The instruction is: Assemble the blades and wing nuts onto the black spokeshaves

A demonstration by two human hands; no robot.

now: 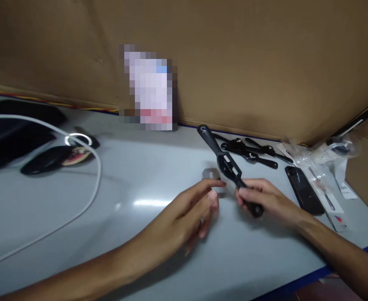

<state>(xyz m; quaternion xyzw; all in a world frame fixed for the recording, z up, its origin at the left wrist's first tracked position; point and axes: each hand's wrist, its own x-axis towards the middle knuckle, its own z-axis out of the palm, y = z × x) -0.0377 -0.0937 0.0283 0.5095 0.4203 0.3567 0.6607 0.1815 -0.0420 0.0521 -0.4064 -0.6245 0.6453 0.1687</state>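
My right hand [262, 196] is closed around one handle of a black spokeshave body [229, 167], held tilted above the table with its other handle pointing up and left. Slots show in its middle, with no blade seen there. Just left of it is my left hand [196, 209], palm down, its index finger stretched out and the other fingers loosely bent. Behind that index finger is a small grey metal plate with a slot [211, 174], partly hidden; whether the finger touches it I cannot tell. Several more black spokeshaves [251, 155] lie together behind the right hand.
At right are a black phone [304, 190], a printed package [329, 205] and crumpled clear plastic [340, 150]. A white cable [98, 179] loops across the left side near a dark oval object [47, 159]. Cardboard [234, 54] walls the back; a blurred-out sheet [151, 90] leans there.
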